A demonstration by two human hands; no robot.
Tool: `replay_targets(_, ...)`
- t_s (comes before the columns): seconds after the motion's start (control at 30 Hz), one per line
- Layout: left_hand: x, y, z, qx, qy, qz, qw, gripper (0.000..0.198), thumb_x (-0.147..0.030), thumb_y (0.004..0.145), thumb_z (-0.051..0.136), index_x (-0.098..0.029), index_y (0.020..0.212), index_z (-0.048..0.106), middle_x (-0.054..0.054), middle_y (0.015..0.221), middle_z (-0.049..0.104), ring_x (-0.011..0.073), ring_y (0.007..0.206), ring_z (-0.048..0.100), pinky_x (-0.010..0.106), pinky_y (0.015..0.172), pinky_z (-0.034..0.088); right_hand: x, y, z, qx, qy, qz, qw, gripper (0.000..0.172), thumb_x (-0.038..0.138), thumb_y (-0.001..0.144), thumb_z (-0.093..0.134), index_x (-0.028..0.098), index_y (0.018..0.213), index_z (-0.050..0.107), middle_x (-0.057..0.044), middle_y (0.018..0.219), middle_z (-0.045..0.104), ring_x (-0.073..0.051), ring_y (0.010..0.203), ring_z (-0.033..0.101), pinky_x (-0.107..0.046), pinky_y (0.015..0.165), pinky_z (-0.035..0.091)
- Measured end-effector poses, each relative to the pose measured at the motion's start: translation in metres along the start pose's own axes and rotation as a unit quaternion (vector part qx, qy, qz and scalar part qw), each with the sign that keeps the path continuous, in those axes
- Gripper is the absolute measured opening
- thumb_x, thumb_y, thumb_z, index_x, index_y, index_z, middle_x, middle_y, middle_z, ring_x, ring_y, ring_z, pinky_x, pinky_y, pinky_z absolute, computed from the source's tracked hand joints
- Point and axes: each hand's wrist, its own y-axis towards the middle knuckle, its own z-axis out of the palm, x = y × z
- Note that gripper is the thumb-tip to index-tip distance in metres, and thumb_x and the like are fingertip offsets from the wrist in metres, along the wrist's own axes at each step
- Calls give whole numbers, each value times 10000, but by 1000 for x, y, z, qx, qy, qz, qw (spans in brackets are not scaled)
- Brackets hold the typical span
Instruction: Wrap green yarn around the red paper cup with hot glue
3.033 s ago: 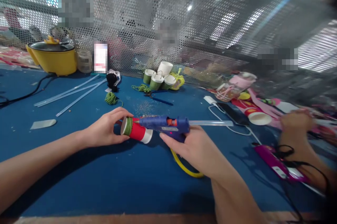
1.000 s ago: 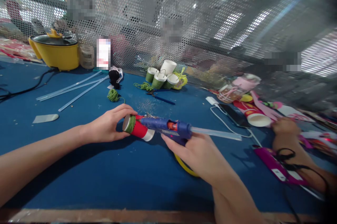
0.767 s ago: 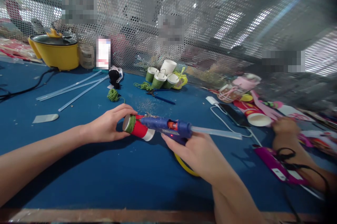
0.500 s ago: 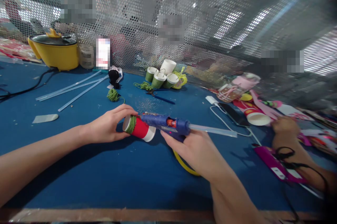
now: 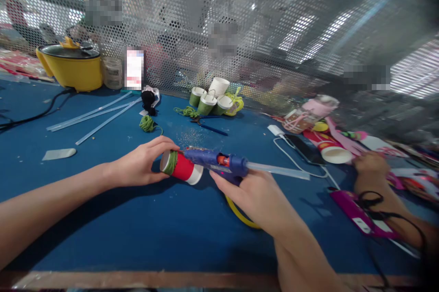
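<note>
My left hand [image 5: 146, 161] grips a paper cup [image 5: 184, 167] that lies tilted on its side above the blue table. The cup is red with a white end, and green yarn [image 5: 171, 162] is wound around the part near my fingers. In my right hand [image 5: 255, 191] is a blue hot glue gun [image 5: 212, 160], with a clear glue stick [image 5: 277, 170] poking out of its back. Its nozzle meets the cup at the edge of the yarn; the exact tip is hard to make out. A yellow cable [image 5: 240, 213] curves below the gun.
Behind the cup lie a green yarn ball [image 5: 147, 123], black yarn [image 5: 148, 99], pliers [image 5: 211, 128] and several yarn-wrapped cups [image 5: 207, 104]. Glue sticks [image 5: 108, 120] and a yellow electric pot [image 5: 73, 70] are at left. At right are a phone [image 5: 305, 149], a purple power strip [image 5: 360, 216] and another person's hand [image 5: 371, 166].
</note>
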Motion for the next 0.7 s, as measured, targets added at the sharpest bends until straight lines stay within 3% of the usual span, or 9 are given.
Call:
replay_targets(0.23,0,1,-1,-1,-4,-6,1000,461,-202,755,633,-150,1175,449,148,1162,537,256,1105,545,395,927,489,5,-1,-5,14,4,11,1000,153,269,801,535,201,818,672,-34,643,647,-182,583,613,-264,503,441)
replay_targets(0.47,0,1,-1,-9,-27,-30,999,484,-204,718,664,-164,1163,477,132,1148,547,245,1051,569,375,878,512,5,-1,-6,-26,15,-51,998,124,240,792,530,224,784,653,-25,619,644,-189,612,621,-263,527,462)
replay_targets(0.7,-2,4,-2,-10,-86,-118,989,471,-261,673,697,-148,1098,529,100,1056,581,215,895,617,376,805,540,-3,-5,1,-20,38,-69,997,115,266,815,522,218,810,627,-20,755,682,-182,690,638,-266,621,480)
